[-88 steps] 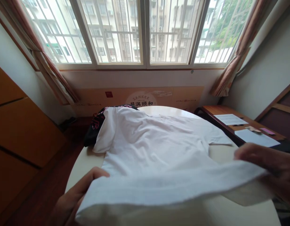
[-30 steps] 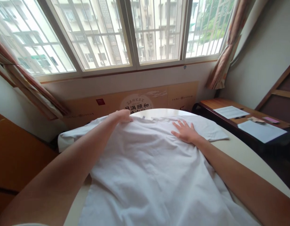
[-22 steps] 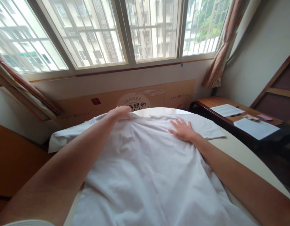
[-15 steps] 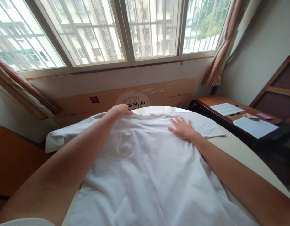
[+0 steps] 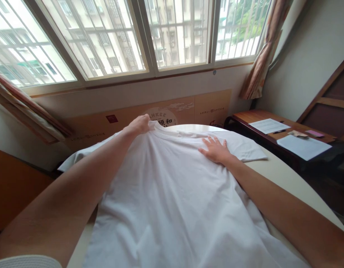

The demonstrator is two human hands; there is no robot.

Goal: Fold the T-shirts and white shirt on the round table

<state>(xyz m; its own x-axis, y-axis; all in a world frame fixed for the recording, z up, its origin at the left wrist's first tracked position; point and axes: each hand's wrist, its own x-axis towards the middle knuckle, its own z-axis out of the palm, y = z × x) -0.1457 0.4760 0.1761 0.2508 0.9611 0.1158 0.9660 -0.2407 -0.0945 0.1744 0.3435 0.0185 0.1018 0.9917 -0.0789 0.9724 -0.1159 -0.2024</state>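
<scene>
A white T-shirt [image 5: 166, 178] is spread over a round pale table [image 5: 289, 182], its collar at the far side and one sleeve out to the right. My left hand [image 5: 139, 124] pinches the shirt near the left side of the collar and holds that part raised, so folds run down from it. My right hand [image 5: 216, 149] lies flat on the shirt's upper right, fingers spread. My left forearm covers part of the left sleeve.
Cardboard [image 5: 127, 115] with printing stands against the wall behind the table, below a barred window. On the right is a low wooden table [image 5: 244, 117] with papers [image 5: 303, 147]. Curtains [image 5: 268, 52] hang at both sides. A brown panel [image 5: 18, 186] is at the left.
My left hand has risen slightly and moved a little left, lifting the collar and pulling the cloth into folds. The left sleeve has drawn inward. My right hand has stayed in place.
</scene>
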